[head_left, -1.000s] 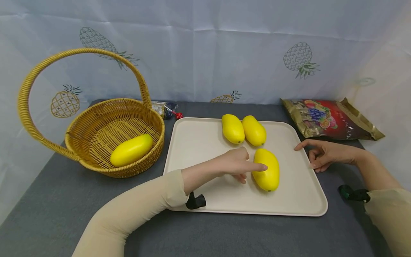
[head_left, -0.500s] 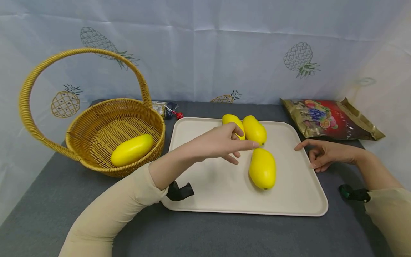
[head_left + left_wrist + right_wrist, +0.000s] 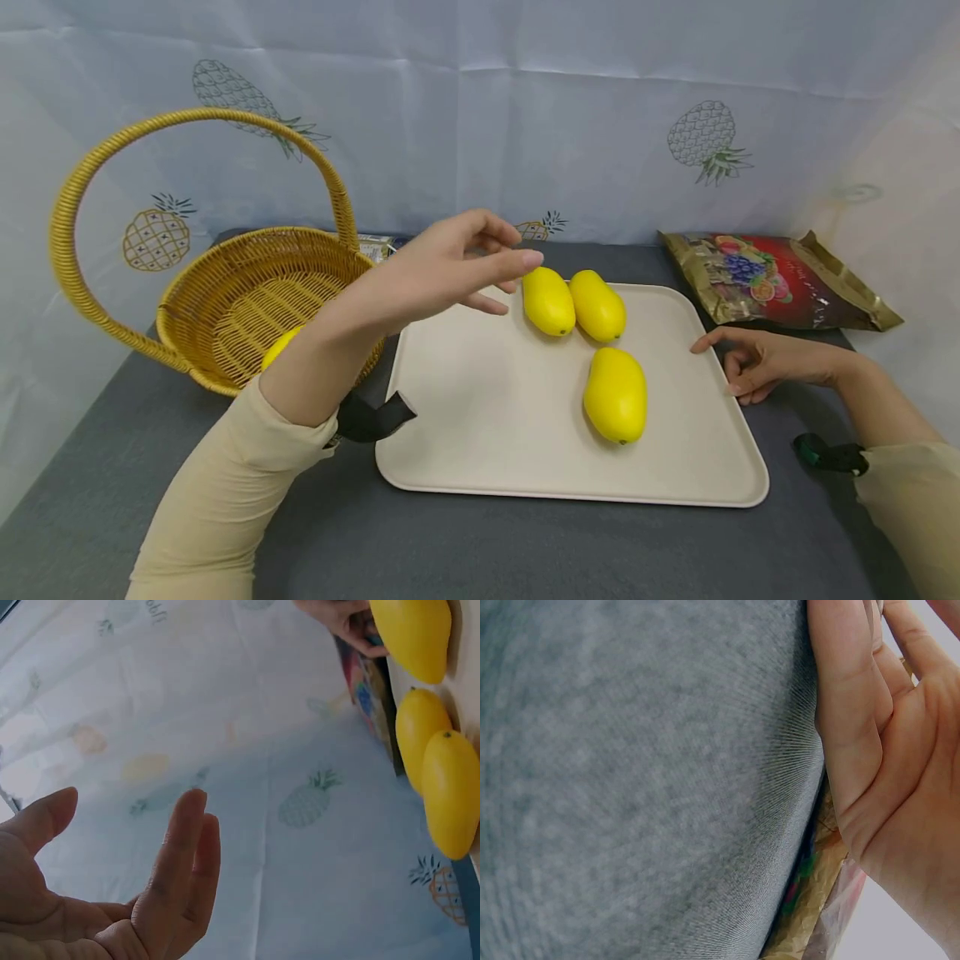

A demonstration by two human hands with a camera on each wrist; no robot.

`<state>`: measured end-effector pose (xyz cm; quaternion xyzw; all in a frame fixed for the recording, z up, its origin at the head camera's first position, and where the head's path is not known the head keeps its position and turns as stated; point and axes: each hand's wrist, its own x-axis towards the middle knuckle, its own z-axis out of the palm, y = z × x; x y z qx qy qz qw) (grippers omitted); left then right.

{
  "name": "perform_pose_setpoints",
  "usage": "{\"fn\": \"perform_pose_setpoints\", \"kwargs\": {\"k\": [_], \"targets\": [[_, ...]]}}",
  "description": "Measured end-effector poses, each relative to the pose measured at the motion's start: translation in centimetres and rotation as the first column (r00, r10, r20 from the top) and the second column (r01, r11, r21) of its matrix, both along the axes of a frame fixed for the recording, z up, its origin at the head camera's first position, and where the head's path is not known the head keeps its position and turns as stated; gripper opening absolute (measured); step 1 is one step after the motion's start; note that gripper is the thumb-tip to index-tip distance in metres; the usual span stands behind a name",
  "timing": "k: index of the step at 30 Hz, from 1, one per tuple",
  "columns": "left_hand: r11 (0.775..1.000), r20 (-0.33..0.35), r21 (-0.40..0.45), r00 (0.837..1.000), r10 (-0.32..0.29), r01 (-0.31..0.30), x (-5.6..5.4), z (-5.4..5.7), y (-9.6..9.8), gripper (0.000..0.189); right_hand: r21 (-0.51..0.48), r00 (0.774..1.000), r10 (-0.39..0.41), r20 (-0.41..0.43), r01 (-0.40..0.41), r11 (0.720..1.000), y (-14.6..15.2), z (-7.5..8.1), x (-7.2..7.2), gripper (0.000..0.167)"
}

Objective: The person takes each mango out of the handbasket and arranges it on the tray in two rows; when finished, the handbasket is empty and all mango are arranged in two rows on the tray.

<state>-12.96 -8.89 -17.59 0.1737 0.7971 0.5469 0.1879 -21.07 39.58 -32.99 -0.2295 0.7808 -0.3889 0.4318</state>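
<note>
My left hand (image 3: 457,267) hangs in the air over the far left part of the beige tray (image 3: 480,408), fingers spread and holding nothing. In the left wrist view its thumb and fingers stand apart. Two mango-like yellow fruits (image 3: 549,304) lie side by side at the tray's back, and another yellow fruit (image 3: 615,396) lies nearer the front. One more yellow fruit (image 3: 276,348) sits in the wicker basket (image 3: 240,287), mostly hidden by my left forearm. My right hand (image 3: 776,362) rests at the tray's right rim, index finger and thumb touching it, the other fingers loosely curled.
A red and gold snack bag (image 3: 765,279) lies behind my right hand. The basket's tall handle (image 3: 63,217) arches up at the left. A small packet (image 3: 375,247) lies behind the basket, partly hidden. A pineapple-print cloth (image 3: 480,117) hangs behind the grey table (image 3: 487,550).
My left hand has let go of the front fruit and risen back and leftward toward the basket. That fruit has shifted slightly left since the first frame. The right hand has stayed put.
</note>
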Motion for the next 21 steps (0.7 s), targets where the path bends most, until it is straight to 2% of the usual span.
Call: {"fn": "perform_pose_setpoints", "kwargs": {"k": [4, 11, 16, 21], "targets": [[0.999, -0.058, 0.0, 0.997, 0.052, -0.052, -0.3, 0.9, -2.1, 0.046, 0.006, 1.0, -0.003, -0.006, 0.003, 1.0, 0.0, 0.0, 0.0, 0.053], [0.992, -0.086, -0.001, 0.988, 0.126, -0.127, -1.2, 1.8, -6.3, 0.056, 0.014, 1.0, -0.008, -0.012, 0.008, 1.0, 0.0, 0.0, 0.0, 0.053], [0.991, -0.081, -0.021, 0.988, 0.129, -0.131, -2.7, 1.4, -8.7, 0.059, 0.016, 1.0, -0.01, -0.009, 0.01, 1.0, 0.0, 0.1, 0.0, 0.053], [0.99, -0.073, -0.062, 0.99, 0.121, -0.125, -4.0, 0.5, -10.8, 0.06, 0.011, 1.0, -0.006, -0.005, 0.006, 1.0, -0.1, 0.0, 0.0, 0.053]]}}
